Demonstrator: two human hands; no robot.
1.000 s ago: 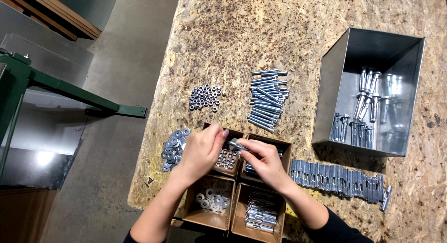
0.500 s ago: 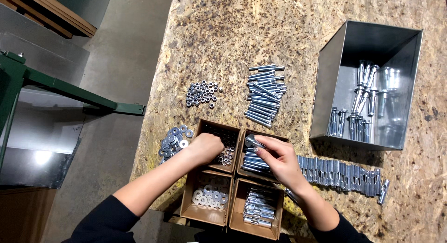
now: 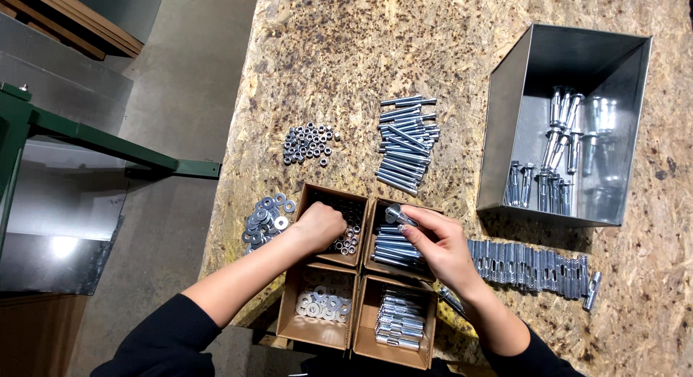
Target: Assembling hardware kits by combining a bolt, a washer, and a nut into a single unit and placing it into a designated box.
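Note:
Four small cardboard boxes point(image 3: 357, 264) stand in a square at the near edge of a chipboard table point(image 3: 346, 52). My left hand point(image 3: 317, 227) is closed and dips into the far left box, which holds nuts point(image 3: 346, 241). My right hand point(image 3: 433, 243) holds a silver bolt point(image 3: 395, 214) by its head over the far right box, which is full of bolts point(image 3: 393, 247). The near left box holds washers point(image 3: 321, 303). The near right box holds metal sleeves point(image 3: 401, 321).
Loose piles lie on the table: nuts point(image 3: 309, 143), washers point(image 3: 266, 217), bolts point(image 3: 406, 142), and a row of sleeve anchors point(image 3: 534, 265) to the right. A grey metal bin point(image 3: 505, 124) with assembled anchors stands at the far right. A green metal frame point(image 3: 101, 142) is at the left, beyond the table edge.
Both hands came apart from over the boxes. My left hand moved down into the nut box; my right hand shifted right over the bolt box and holds a bolt.

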